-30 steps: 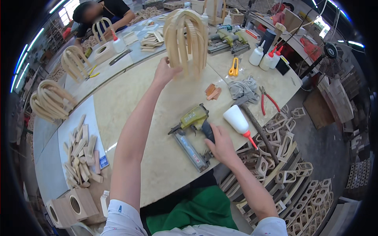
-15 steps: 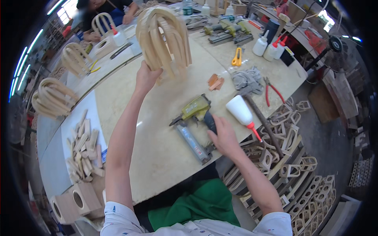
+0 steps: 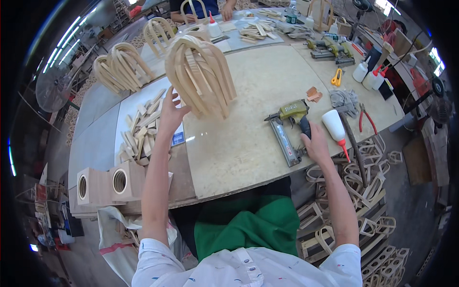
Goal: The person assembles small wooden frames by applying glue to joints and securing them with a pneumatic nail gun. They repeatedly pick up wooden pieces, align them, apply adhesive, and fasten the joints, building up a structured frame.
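Note:
A set of bent wooden arches (image 3: pixel 201 76) stands upright on the table, left of the middle. Right beside its left edge is my left hand (image 3: pixel 170 115), fingers apart; whether a fingertip still touches the wood I cannot tell. My right hand (image 3: pixel 316 143) is wrapped round the black grip of a green and grey nail gun (image 3: pixel 292 111), which rests on the tabletop near the front edge. Close to that hand lies a white glue bottle (image 3: pixel 333 123) with a red nozzle.
Loose wood strips (image 3: pixel 141 129) lie in a heap at left, before more arch sets (image 3: pixel 125 67). Wooden boxes with round holes (image 3: pixel 126 181) sit at the front left corner. Pliers (image 3: pixel 367 119), a grey rag (image 3: pixel 344 101) and a hammer (image 3: pixel 355 143) are at right. Another person's hand (image 3: pixel 226 10) is across the table.
My left hand has loosened from the arches, its fingers now spread. The view has shifted, so the table appears farther right and lower. My right hand stays on the nail gun.

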Demonstrator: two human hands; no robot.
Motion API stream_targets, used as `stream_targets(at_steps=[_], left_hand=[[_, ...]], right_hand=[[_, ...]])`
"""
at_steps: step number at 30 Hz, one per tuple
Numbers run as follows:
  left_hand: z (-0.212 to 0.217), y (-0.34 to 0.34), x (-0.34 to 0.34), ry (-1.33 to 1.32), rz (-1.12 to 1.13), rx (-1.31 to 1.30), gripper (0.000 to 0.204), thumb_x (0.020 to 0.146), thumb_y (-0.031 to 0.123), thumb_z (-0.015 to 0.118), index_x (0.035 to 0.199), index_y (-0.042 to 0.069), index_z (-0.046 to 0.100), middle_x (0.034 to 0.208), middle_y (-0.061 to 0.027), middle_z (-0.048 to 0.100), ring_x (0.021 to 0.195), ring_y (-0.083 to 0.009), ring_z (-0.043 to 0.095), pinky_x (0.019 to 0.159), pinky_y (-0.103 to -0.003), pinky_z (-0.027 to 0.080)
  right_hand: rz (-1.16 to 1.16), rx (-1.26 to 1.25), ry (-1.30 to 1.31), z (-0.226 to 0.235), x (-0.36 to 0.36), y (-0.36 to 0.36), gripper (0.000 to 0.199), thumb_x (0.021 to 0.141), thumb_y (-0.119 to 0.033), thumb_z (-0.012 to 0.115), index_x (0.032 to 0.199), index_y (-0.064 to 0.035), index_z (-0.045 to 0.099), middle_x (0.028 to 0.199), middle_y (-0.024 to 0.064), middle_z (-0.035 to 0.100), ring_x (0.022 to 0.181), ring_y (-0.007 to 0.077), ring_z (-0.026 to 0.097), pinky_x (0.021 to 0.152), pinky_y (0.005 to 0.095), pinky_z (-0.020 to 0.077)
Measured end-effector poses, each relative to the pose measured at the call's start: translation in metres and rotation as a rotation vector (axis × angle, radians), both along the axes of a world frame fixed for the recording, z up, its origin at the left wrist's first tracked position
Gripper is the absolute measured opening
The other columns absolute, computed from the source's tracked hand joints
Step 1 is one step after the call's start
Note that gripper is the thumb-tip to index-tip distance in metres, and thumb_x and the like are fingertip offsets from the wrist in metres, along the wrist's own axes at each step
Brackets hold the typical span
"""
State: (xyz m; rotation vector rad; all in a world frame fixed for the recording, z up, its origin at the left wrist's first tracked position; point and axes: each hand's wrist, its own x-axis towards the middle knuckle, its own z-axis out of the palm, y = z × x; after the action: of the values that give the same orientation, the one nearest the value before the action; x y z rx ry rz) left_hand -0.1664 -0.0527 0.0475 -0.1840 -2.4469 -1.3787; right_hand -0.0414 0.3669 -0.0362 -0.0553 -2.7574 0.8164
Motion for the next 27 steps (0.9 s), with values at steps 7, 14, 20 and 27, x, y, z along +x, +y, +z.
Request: stream_targets(at_steps=[7,14,20,27], left_hand=[[0.059,0.018,0.013,0.135,0.11,-0.104,0.04,0.079,0.013,0.065,0.113,-0.006,0.054,0.105,-0.0186,0.062,0.092,-0.0259,0.064,0.081,-0.036,0.05],[0.071,0.014,-0.005,0.179,0.168,-0.395,0.029,0.082,0.024,0.061,0.095,-0.002,0.058,0.088,-0.0215,0.066,0.084,-0.0393,0.063,0.076,-0.047,0.048],[0.137,0.011,-0.007,0.417,0.241,-0.431,0.029,0.084,0.028,0.062,0.093,0.0,0.061,0.086,-0.0204,0.067,0.084,-0.0386,0.064,0.077,-0.047,0.048],[0.251,-0.013,0.058,0.547,0.219,-0.251,0.038,0.088,0.032,0.066,0.104,-0.002,0.062,0.084,-0.0099,0.068,0.081,-0.0158,0.067,0.072,-0.028,0.051]], right_hand=[[-0.036,0.043,-0.006,0.0,-0.008,0.001,0.054,0.086,-0.023,0.062,0.129,0.0032,0.044,0.113,0.0237,0.054,0.107,0.0401,0.051,0.093,0.0446,0.042],[-0.045,0.061,0.02,-0.002,-0.008,0.0,0.052,0.085,-0.023,0.062,0.127,0.0032,0.046,0.111,0.0236,0.055,0.105,0.0401,0.052,0.092,0.0451,0.0424],[-0.042,0.081,0.027,-0.004,-0.008,0.0,0.052,0.085,-0.024,0.062,0.127,0.0032,0.046,0.111,0.0238,0.055,0.106,0.0403,0.052,0.092,0.0453,0.0425],[-0.039,0.074,0.034,-0.005,-0.009,-0.001,0.051,0.085,-0.023,0.061,0.125,0.0039,0.047,0.112,0.0244,0.055,0.106,0.0404,0.052,0.093,0.0453,0.042]])
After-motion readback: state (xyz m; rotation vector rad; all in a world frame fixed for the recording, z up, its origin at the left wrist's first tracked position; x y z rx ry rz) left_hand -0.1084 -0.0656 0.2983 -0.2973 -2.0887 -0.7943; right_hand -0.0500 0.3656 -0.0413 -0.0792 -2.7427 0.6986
